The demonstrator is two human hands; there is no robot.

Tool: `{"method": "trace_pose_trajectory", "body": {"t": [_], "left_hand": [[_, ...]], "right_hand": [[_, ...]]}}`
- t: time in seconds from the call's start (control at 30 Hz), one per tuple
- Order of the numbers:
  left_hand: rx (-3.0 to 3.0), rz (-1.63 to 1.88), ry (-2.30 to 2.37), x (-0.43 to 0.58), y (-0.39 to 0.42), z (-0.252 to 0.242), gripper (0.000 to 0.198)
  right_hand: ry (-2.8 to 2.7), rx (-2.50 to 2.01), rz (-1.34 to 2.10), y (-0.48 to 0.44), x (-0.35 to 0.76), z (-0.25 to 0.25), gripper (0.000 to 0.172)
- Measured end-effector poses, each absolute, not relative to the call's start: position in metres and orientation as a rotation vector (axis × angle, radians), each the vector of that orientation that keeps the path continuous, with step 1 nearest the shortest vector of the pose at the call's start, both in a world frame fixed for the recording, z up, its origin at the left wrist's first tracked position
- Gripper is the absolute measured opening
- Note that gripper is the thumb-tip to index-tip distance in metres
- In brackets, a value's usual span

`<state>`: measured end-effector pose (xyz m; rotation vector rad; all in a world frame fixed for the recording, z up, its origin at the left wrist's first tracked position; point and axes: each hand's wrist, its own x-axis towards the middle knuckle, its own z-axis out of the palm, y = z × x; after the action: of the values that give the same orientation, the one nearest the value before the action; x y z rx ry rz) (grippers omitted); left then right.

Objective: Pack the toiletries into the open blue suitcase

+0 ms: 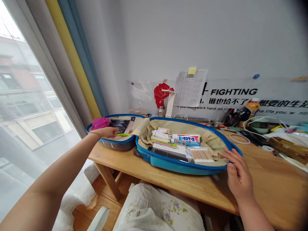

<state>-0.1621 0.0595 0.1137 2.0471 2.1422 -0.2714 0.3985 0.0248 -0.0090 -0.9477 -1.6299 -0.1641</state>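
Support surface: light wooden table (pixel 264 186), set against a grey wall, by a window with curtains. An open blue suitcase (pixel 168 162) lay flat on it, both halves spread; the smaller half (pixel 117 142) overhung the table's left end. To the right of the case lay a white ring (pixel 237 138), a green round container (pixel 258 125) with a white cable, a brown elongated object (pixel 287 147) and assorted clutter along the wall, too small to identify. The near right stretch was bare wood.
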Motion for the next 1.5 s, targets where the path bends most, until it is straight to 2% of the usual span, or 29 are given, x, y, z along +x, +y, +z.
{"method": "trace_pose_trajectory", "body": {"t": [0.2,0.43,0.67,0.83,0.97,1.1,1.17,1.3,1.5], "left_hand": [[2.065,-0.256,2.151,-0.161,0.070,0.108,0.053],[2.219,-0.465,2.028,-0.148,0.098,0.097,0.056],[2.267,-0.502,2.057,-0.144,0.098,0.092,0.039],[2.302,-0.327,2.152,-0.143,0.086,0.100,0.036],[2.391,0.010,2.263,-0.127,0.082,0.121,0.044],[2.702,0.365,1.976,-0.071,0.076,0.140,0.043],[2.876,0.314,1.706,-0.033,0.071,0.140,0.040],[3.033,-0.034,1.291,0.032,0.063,0.123,0.034],[3.031,-0.358,1.228,0.063,0.066,0.102,0.031]], "right_hand": [[-1.628,-0.947,-0.158,0.024,0.400,-0.010,0.033],[-1.630,-0.946,-0.172,0.024,0.399,-0.009,0.033],[-1.629,-0.957,-0.173,0.023,0.398,-0.008,0.032],[-1.623,-0.963,-0.152,0.024,0.399,-0.009,0.033],[-1.627,-0.971,-0.156,0.023,0.399,-0.008,0.033],[-1.619,-0.982,-0.150,0.023,0.398,-0.008,0.032],[-1.613,-0.973,-0.147,0.023,0.398,-0.008,0.032],[-1.608,-0.960,-0.156,0.023,0.397,-0.007,0.031],[-1.611,-0.944,-0.175,0.022,0.396,-0.006,0.032]]}}
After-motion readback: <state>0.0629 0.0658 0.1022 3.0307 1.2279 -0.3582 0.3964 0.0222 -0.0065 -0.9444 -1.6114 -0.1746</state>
